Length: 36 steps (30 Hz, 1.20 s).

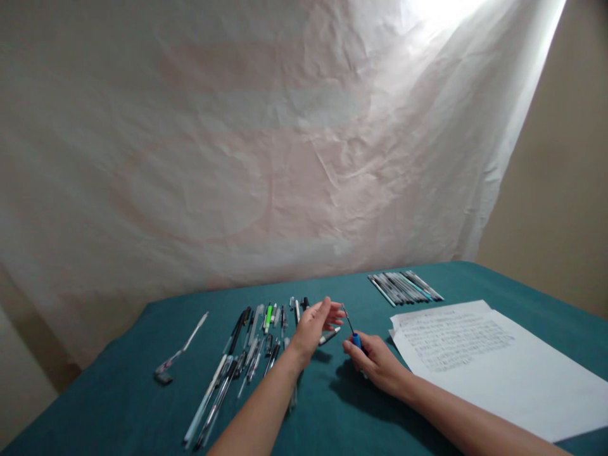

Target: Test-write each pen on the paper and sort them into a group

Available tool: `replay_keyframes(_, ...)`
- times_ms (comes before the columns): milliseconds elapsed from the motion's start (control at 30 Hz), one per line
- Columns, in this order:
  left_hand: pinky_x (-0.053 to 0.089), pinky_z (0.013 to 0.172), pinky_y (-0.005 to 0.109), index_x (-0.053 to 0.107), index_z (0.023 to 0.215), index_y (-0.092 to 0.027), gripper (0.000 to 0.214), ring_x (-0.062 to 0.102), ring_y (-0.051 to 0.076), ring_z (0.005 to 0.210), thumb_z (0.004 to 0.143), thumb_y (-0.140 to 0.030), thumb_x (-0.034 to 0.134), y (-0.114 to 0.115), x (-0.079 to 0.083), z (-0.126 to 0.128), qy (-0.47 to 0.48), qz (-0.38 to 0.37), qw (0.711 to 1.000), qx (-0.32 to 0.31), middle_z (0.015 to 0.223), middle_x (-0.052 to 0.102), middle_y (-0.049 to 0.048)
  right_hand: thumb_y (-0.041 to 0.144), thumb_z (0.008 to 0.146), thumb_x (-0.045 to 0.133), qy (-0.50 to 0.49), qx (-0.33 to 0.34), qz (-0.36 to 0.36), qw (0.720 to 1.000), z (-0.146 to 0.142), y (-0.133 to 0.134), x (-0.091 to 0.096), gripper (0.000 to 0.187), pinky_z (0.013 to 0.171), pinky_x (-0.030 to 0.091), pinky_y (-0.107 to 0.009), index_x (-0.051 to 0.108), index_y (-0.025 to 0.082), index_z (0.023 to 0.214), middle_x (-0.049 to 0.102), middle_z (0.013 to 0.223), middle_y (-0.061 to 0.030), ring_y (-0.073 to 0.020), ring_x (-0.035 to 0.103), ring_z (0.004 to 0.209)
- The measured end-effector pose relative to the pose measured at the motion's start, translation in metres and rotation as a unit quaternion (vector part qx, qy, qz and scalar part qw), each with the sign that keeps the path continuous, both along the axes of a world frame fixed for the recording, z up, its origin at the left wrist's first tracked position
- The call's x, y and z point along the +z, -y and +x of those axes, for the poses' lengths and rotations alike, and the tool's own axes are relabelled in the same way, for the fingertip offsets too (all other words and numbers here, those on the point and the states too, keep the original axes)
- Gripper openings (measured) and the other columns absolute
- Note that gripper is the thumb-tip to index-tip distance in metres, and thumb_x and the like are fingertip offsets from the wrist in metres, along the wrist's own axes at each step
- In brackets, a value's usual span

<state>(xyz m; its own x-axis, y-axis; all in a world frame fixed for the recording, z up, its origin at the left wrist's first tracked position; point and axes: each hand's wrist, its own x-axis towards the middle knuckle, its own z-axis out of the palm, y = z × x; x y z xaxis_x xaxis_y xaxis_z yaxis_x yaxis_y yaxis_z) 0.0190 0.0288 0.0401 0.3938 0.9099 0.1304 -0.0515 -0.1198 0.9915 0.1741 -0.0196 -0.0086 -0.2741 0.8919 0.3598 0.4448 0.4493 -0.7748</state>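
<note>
My right hand (375, 361) is closed around the blue grip (356, 340) of a slim tool. From that grip a thin dark rod (348, 318) sticks up and to the left. My left hand (316, 326) is at the rod's tip, fingers loosely stretched and parted, thumb upward. Whether its fingertips touch the rod is hard to tell. Just under those fingers shows a white and dark pen (329, 335); I cannot tell if it lies on the cloth or touches the hand. Many loose pens (256, 345) are spread left of my left hand, partly hidden by my forearm.
A neat row of pens or refills (403, 288) lies at the back right. Sheets of paper with handwriting (456, 342) cover the right side. A thin white item with a dark end (183, 351) lies far left. The teal cloth (118, 405) covers the table; a pale sheet (237, 158) hangs behind.
</note>
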Motion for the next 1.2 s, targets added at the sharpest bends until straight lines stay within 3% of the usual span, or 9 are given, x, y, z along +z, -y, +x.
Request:
replay_keyframes(100, 0.039, 0.073, 0.03, 0.062, 0.09, -0.016, 0.033, 0.057, 0.021, 0.081, 0.081, -0.044, 0.047, -0.002, -0.013, -0.005, -0.147, 0.135, 0.979, 0.053, 0.088, 0.064, 0.0095, 0.042, 0.088, 0.036, 0.003, -0.001, 0.005, 1.0, 0.0, 0.001, 0.002, 0.034, 0.053, 0.034, -0.02, 0.047, 0.017, 0.067, 0.052, 0.054, 0.003, -0.0097, 0.048, 0.051)
replay_keyframes(200, 0.035, 0.079, 0.034, 0.062, 0.086, -0.019, 0.014, 0.054, 0.024, 0.087, 0.077, -0.025, 0.055, 0.002, -0.024, -0.006, -0.343, 0.264, 0.898, 0.084, 0.088, 0.063, 0.0082, 0.043, 0.087, 0.037, 0.0, -0.003, 0.006, 1.0, -0.001, 0.001, 0.003, 0.034, 0.053, 0.035, -0.02, 0.048, 0.017, 0.068, 0.052, 0.054, 0.0027, -0.0103, 0.049, 0.052)
replay_keyframes(333, 0.035, 0.081, 0.035, 0.06, 0.085, -0.019, 0.012, 0.052, 0.025, 0.09, 0.075, -0.016, 0.053, 0.01, -0.026, -0.002, -0.492, 0.315, 0.808, 0.077, 0.087, 0.06, 0.0079, 0.044, 0.087, 0.037, -0.002, -0.009, 0.009, 1.0, 0.0, 0.0, 0.002, 0.036, 0.053, 0.035, -0.02, 0.048, 0.017, 0.067, 0.052, 0.053, 0.0029, -0.0103, 0.048, 0.051)
replay_keyframes(600, 0.038, 0.074, 0.032, 0.058, 0.084, -0.017, 0.023, 0.052, 0.023, 0.086, 0.08, -0.008, 0.037, 0.013, -0.022, 0.001, -0.55, 0.323, 0.767, 0.073, 0.084, 0.058, 0.01, 0.043, 0.087, 0.037, -0.004, -0.01, 0.008, 1.0, 0.0, 0.001, 0.002, 0.035, 0.053, 0.034, -0.02, 0.047, 0.017, 0.066, 0.049, 0.053, 0.0038, -0.0095, 0.046, 0.05)
replay_keyframes(700, 0.038, 0.077, 0.033, 0.059, 0.085, -0.017, 0.023, 0.051, 0.023, 0.088, 0.08, -0.008, 0.038, 0.011, -0.026, -0.001, -0.514, 0.324, 0.792, 0.06, 0.085, 0.059, 0.0101, 0.044, 0.087, 0.036, -0.004, -0.01, 0.011, 1.0, 0.001, 0.001, 0.001, 0.036, 0.053, 0.034, -0.021, 0.047, 0.017, 0.065, 0.048, 0.053, 0.0038, -0.0095, 0.046, 0.051)
replay_keyframes(800, 0.037, 0.079, 0.034, 0.059, 0.093, -0.018, 0.023, 0.052, 0.023, 0.09, 0.077, -0.009, 0.045, 0.007, -0.028, -0.003, -0.424, 0.299, 0.851, 0.084, 0.09, 0.059, 0.0093, 0.044, 0.088, 0.035, 0.0, -0.012, 0.017, 1.0, 0.001, 0.001, 0.0, 0.037, 0.054, 0.035, -0.021, 0.047, 0.017, 0.065, 0.049, 0.053, 0.0035, -0.0096, 0.046, 0.051)
replay_keyframes(967, 0.041, 0.078, 0.029, 0.06, 0.095, -0.015, 0.021, 0.056, 0.018, 0.085, 0.074, -0.014, 0.056, -0.009, -0.021, -0.002, -0.085, 0.108, 0.982, 0.131, 0.091, 0.062, 0.0077, 0.043, 0.088, 0.036, 0.011, -0.012, 0.014, 1.0, 0.0, 0.002, 0.0, 0.036, 0.053, 0.034, -0.02, 0.047, 0.017, 0.065, 0.049, 0.053, 0.0035, -0.0094, 0.047, 0.051)
replay_keyframes(1067, 0.044, 0.07, 0.022, 0.06, 0.092, -0.014, 0.021, 0.057, 0.012, 0.077, 0.071, -0.017, 0.063, -0.014, -0.015, 0.001, 0.131, -0.043, 0.981, 0.138, 0.089, 0.062, 0.0054, 0.043, 0.088, 0.035, 0.016, -0.006, 0.01, 1.0, 0.0, 0.002, 0.0, 0.037, 0.051, 0.033, -0.02, 0.047, 0.017, 0.065, 0.047, 0.051, 0.0041, -0.0091, 0.045, 0.05)
replay_keyframes(1200, 0.044, 0.062, 0.014, 0.061, 0.087, -0.014, 0.018, 0.056, 0.005, 0.066, 0.07, -0.01, 0.065, -0.014, -0.008, 0.002, 0.272, -0.148, 0.942, 0.133, 0.083, 0.061, 0.0027, 0.043, 0.088, 0.034, 0.021, 0.0, 0.006, 1.0, 0.0, 0.002, 0.001, 0.038, 0.048, 0.032, -0.019, 0.051, 0.016, 0.067, 0.043, 0.049, 0.0047, -0.0087, 0.043, 0.047)
